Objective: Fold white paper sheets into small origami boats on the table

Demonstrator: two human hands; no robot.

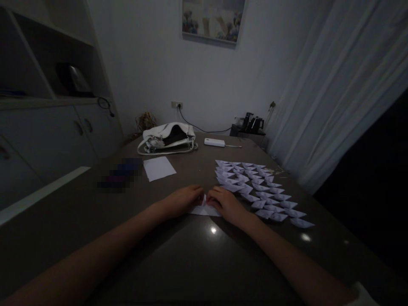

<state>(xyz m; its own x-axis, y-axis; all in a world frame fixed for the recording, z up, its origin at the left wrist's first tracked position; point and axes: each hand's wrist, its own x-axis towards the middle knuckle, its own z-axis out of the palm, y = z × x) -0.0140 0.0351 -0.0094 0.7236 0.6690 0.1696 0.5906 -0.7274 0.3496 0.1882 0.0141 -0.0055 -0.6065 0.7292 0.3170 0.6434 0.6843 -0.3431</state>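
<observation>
A partly folded sheet of white paper (206, 209) lies on the dark table, its lower edge straight and its top coming to a point between my hands. My left hand (188, 199) has its fingers curled onto the paper's left side. On the right side, my right hand (227, 205) pinches the paper with bent fingers. The fingertips of both hands nearly meet at the upper part and hide some of the folds. Just right of my right hand, several folded paper boats (255, 182) stand in close rows.
A stack of white paper (159, 168) lies to the left, near a blurred dark patch (121, 173). Toward the back are a white handbag (168, 137) and a white power bank (214, 142) with a short cable. A black kettle (255, 124) stands beyond the table's far right corner.
</observation>
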